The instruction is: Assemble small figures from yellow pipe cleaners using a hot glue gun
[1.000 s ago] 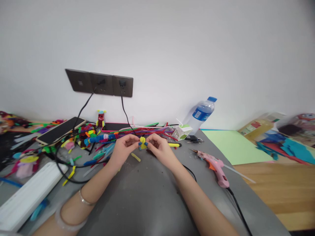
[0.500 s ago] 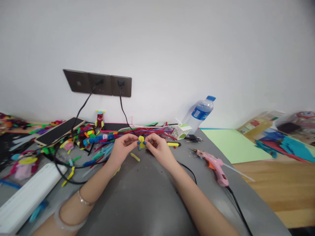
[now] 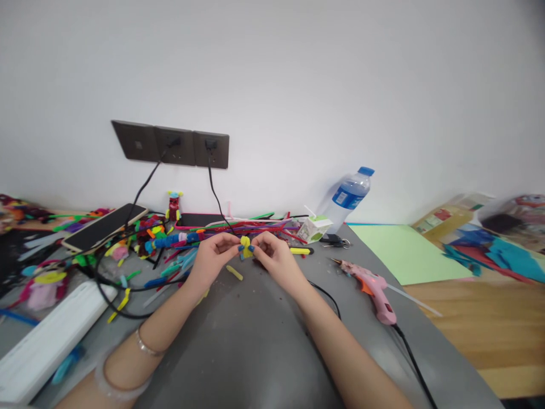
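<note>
Between my two hands, above the middle of the grey table (image 3: pixel 251 341), is a small yellow fuzzy piece (image 3: pixel 246 245) that looks like bent pipe cleaner. My left hand (image 3: pixel 216 257) pinches its left side between thumb and fingertips. From the other side, my right hand (image 3: pixel 273 255) pinches it the same way. The fingers cover part of the piece, so its full shape is hidden. A short pale yellow stick (image 3: pixel 234 272) lies on the table just below my left fingertips. Right of my right hand is a yellow-and-black cutter (image 3: pixel 300 251).
A pink glue gun (image 3: pixel 372 289) lies at right, its cord running off the front. A bottle (image 3: pixel 349 196) leans on the wall near a drink carton (image 3: pixel 315 228). A phone (image 3: pixel 104 228), a white power strip (image 3: pixel 55 341), black cables and coloured pipe cleaners crowd the left.
Both hands keep their pinch on the yellow piece, almost unmoved. The whole view has shifted very slightly.
</note>
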`<action>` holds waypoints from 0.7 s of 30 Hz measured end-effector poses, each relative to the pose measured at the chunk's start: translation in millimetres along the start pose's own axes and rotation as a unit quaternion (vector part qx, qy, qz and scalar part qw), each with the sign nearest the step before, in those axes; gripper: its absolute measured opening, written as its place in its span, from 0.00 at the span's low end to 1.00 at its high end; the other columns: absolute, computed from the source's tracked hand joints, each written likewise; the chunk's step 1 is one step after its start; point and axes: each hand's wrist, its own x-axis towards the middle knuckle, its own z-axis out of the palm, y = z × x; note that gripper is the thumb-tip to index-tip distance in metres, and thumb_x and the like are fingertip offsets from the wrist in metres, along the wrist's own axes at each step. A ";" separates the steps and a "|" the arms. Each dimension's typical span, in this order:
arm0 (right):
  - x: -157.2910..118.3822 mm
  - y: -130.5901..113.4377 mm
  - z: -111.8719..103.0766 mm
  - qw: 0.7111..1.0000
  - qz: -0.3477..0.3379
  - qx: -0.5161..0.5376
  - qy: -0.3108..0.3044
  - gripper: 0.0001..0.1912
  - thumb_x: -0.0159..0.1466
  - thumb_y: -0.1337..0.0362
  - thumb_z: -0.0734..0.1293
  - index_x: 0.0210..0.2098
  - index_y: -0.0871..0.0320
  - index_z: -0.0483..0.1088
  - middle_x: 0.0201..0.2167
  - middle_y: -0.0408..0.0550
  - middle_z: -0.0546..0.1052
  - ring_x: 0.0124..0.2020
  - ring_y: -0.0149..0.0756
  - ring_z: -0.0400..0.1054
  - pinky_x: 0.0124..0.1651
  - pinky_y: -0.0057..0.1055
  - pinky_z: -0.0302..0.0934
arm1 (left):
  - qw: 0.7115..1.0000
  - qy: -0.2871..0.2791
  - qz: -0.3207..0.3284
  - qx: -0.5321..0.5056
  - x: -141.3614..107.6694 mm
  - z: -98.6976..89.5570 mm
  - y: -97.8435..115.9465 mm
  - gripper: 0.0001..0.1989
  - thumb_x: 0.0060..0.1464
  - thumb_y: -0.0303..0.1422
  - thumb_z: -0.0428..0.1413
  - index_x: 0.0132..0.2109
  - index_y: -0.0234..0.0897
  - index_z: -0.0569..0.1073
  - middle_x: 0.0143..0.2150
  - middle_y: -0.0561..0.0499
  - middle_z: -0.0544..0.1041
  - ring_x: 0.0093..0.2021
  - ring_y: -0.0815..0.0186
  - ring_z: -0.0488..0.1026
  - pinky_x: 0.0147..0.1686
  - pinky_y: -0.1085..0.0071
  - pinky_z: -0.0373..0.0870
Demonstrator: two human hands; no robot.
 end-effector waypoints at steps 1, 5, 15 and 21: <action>0.1 0.1 0.1 1.000 0.000 -0.001 0.000 0.06 0.60 0.61 0.64 0.32 0.57 0.68 0.25 0.42 0.67 0.26 0.32 0.60 0.29 0.29 0.56 | 1.000 0.001 0.001 0.000 0.0 0.0 0.0 0.10 0.41 0.34 0.68 0.32 0.35 0.78 0.30 0.50 0.82 0.30 0.64 0.79 0.35 0.68 0.78; 0.7 1.3 0.9 1.000 0.000 -0.003 0.001 0.05 0.60 0.61 0.64 0.32 0.56 0.68 0.24 0.42 0.67 0.25 0.32 0.60 0.28 0.29 0.56 | 1.000 0.001 0.007 0.005 0.4 -0.5 -1.2 0.11 0.41 0.35 0.68 0.32 0.35 0.78 0.31 0.49 0.82 0.31 0.62 0.79 0.35 0.67 0.78; 0.7 1.1 1.3 1.000 0.014 0.002 -0.004 0.06 0.60 0.60 0.64 0.32 0.57 0.68 0.23 0.41 0.66 0.25 0.32 0.59 0.28 0.29 0.55 | 1.000 -0.004 0.014 0.015 0.6 -1.3 -3.2 0.11 0.42 0.35 0.67 0.33 0.35 0.78 0.31 0.48 0.82 0.32 0.62 0.79 0.36 0.67 0.78; 0.3 0.1 0.9 1.000 0.017 0.006 -0.002 0.07 0.60 0.60 0.64 0.32 0.57 0.68 0.24 0.42 0.67 0.25 0.32 0.59 0.28 0.29 0.55 | 1.000 -0.007 0.020 0.018 0.5 -1.6 -3.7 0.11 0.43 0.35 0.67 0.33 0.35 0.78 0.32 0.48 0.82 0.32 0.62 0.80 0.37 0.68 0.78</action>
